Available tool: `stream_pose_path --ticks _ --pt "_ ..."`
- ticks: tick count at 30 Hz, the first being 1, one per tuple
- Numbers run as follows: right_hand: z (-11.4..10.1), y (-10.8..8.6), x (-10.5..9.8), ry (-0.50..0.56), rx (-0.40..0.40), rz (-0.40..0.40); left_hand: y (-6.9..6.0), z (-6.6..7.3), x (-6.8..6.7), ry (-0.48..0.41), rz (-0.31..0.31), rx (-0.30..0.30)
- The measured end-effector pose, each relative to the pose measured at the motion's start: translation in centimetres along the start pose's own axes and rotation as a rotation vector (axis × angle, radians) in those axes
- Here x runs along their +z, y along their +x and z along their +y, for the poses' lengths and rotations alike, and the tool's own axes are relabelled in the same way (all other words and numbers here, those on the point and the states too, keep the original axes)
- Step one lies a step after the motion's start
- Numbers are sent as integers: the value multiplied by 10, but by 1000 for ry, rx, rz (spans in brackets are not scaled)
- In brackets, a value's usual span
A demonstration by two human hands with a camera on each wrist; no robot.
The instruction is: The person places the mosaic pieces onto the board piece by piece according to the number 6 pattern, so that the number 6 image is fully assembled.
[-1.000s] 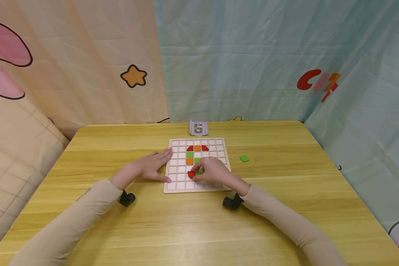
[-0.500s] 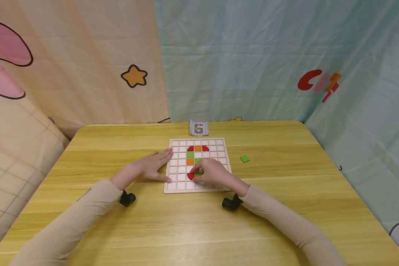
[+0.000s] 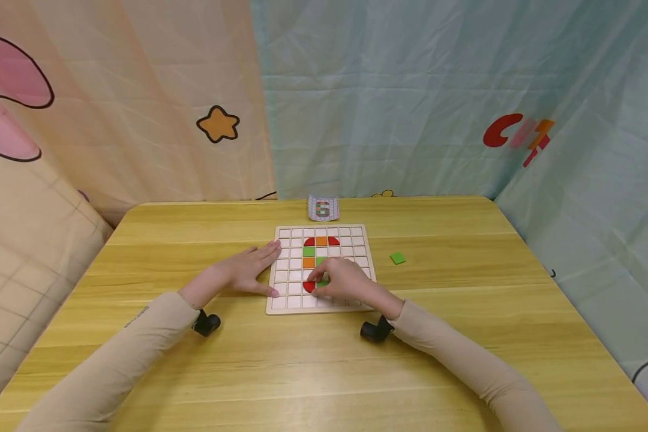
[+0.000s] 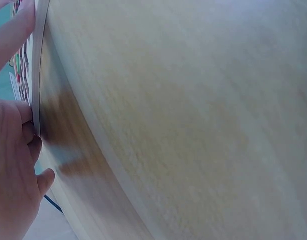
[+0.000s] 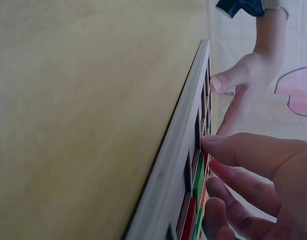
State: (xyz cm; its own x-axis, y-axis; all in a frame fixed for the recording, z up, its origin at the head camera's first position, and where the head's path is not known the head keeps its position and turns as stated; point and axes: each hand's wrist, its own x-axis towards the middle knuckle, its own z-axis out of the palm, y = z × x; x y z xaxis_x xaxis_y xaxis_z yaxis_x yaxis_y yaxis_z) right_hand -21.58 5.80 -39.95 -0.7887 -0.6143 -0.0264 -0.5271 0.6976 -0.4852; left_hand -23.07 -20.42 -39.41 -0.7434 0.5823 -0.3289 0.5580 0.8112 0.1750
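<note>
A pale wooden grid board [image 3: 293, 302] lies on the table in the head view. My left hand [image 3: 248, 271] rests on its left edge with the fingers straight and spread. My right hand [image 3: 344, 279] is over the lower middle of the board. Its thumb and index finger pinch a red rounded-corner tile [image 3: 308, 287] that sits in a lower cell. A green tile [image 3: 322, 283] is beside it, partly hidden by the hand. Further up the board are an orange tile [image 3: 308, 263], a green square tile [image 3: 309, 251] and a red rounded tile [image 3: 333, 241].
A loose green square tile [image 3: 397, 258] lies on the table right of the board. Behind the board stands a small printed card [image 3: 323, 209] with a coloured grid pattern. Printed curtains [image 3: 356, 120] hang beyond the table's back edge.
My right hand has lowered the red tile slightly toward me, from above the board into the cell left of the green tile. My left hand has stayed in place.
</note>
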Motion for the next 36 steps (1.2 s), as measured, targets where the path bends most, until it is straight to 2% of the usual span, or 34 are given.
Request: stream_pose_path --ticks 17,26,36 --pt "3 1 1 7 -5 25 1 -1 2 2 9 8" --pt "4 2 2 18 37 19 1 0 0 -5 13 16" --pt "7 -1 0 32 41 25 1 0 1 1 6 14"
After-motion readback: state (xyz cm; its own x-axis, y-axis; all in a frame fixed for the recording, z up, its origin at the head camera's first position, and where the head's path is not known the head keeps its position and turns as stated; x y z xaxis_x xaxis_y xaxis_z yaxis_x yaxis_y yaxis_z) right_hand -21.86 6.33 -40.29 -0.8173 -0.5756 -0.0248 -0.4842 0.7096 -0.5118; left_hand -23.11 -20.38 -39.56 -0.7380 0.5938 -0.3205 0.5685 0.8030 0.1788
